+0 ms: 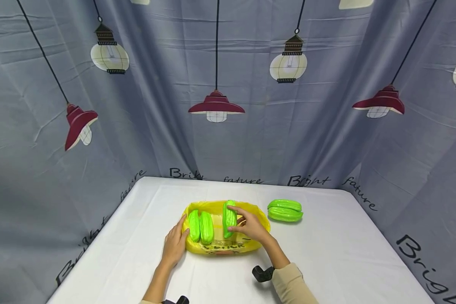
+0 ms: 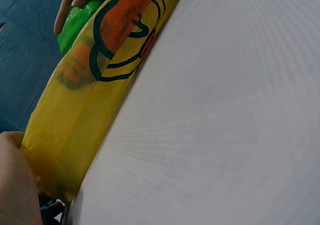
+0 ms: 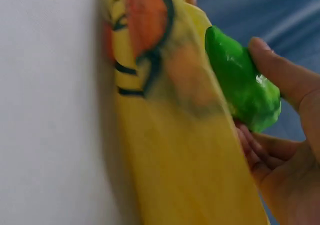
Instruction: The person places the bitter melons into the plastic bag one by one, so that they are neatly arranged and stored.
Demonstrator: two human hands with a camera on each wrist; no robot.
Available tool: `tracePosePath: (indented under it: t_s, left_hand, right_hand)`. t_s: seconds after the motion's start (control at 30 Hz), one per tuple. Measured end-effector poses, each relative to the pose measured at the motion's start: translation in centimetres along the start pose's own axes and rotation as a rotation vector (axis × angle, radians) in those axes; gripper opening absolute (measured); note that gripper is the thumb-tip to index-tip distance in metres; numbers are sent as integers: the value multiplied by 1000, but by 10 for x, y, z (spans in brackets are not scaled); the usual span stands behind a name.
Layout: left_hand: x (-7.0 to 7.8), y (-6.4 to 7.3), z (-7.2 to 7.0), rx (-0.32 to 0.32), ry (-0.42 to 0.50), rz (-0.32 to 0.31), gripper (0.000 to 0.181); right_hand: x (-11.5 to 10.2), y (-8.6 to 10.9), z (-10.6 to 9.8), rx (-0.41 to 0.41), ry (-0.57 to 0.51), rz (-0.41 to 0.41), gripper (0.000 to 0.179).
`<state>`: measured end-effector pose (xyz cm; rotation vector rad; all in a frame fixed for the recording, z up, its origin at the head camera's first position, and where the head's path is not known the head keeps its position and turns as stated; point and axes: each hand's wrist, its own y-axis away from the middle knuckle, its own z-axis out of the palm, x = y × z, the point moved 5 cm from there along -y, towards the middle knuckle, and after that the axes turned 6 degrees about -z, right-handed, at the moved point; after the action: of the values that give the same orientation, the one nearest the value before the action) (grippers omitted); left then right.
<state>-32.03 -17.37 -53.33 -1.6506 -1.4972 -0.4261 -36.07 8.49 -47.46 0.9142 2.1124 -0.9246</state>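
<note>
A yellow plastic bag (image 1: 228,250) with printed lettering lies spread wide on the table, its rim standing up like a basket. Two bright green ridged bitter melons, one (image 1: 194,226) and another (image 1: 206,228), lie side by side in its left part. My left hand (image 1: 174,245) holds the bag's left rim; its fingertips are partly hidden. Over the bag's right half, my right hand (image 1: 252,226) pinches a third bitter melon (image 1: 229,218) between thumb and fingers. In the right wrist view that bitter melon (image 3: 242,80) shows just above the rim.
To the right of the bag, two more bitter melons (image 1: 284,210) lie together on the white tablecloth (image 1: 338,253). A grey curtain (image 1: 220,147) with printed lamps hangs around the table's back and sides. Near my right wrist sits a black wrist-camera mount (image 1: 263,273).
</note>
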Motion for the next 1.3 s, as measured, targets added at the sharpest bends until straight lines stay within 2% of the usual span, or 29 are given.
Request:
tracePosePath:
  t_s: [0.3,0.57,0.7,0.73,0.97,1.3]
  left_hand:
    - [0,0,0,10,4,7,47]
    - [1,1,-1,7,3,0,48]
    - [1,1,-1,-6,5,-4,48]
    - [1,1,-1,-8,8,-6,48]
    - [1,2,-1,-5,20,-7,48]
    - [1,1,-1,3,0,6,48]
  right_hand:
    - [-2,-5,22,-72,-45,32,65]
    - [-23,-2,24,-131,-121,72,62]
    - [-23,-2,25,-149,-125,78,61]
    - [-23,-2,26,-152,-125,79,61]
    - [19,-7,39,-148,-117,116,64]
    - [15,-9,42,-166,-115,100,63]
